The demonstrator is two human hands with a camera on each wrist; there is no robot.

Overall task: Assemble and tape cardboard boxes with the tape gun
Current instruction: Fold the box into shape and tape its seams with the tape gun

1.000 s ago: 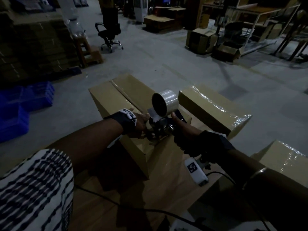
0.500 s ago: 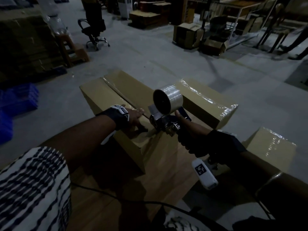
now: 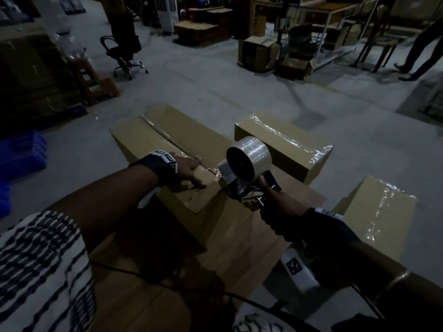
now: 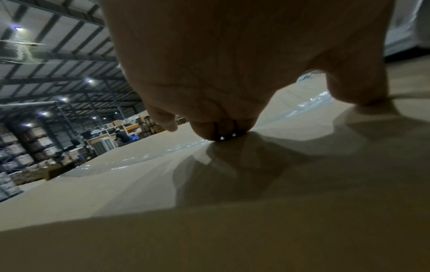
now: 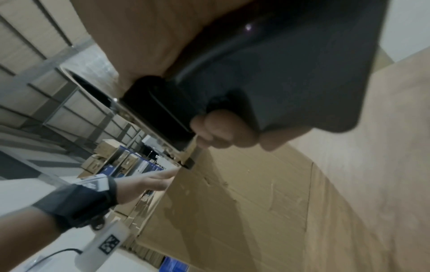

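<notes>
While the left hand (image 3: 189, 167) lies flat on top of the cardboard box (image 3: 153, 144), fingers straight and spread, fingertips (image 4: 218, 132) pressing the lid by the taped centre seam, it holds nothing. Thumb is down on the cardboard too, apart from the other fingers.

Right hand (image 3: 280, 212) is wrapped around the handle of the tape gun (image 3: 242, 185), fingers (image 5: 223, 134) curled tight under the dark grip. Gun sits at the near end of the box, just off its corner, with the clear tape roll (image 3: 249, 159) upright on top and facing the camera. Metal front end of the gun is close to the box edge; contact looks likely but the head view is too dark to confirm. Shiny tape strip (image 3: 165, 135) runs along the box seam from the far end toward the left hand.

Box rests on flattened cardboard sheets (image 3: 239, 236) on the floor. Two more boxes wrapped in glossy film: one (image 3: 287, 149) beyond the gun, one (image 3: 381, 212) on the right beside the right forearm. Both wrists carry black straps with white marker tags.

Background: office chair (image 3: 124, 51) on the concrete floor, blue crates (image 3: 21, 152) at far left, another person's legs (image 3: 422, 51) at top right.
</notes>
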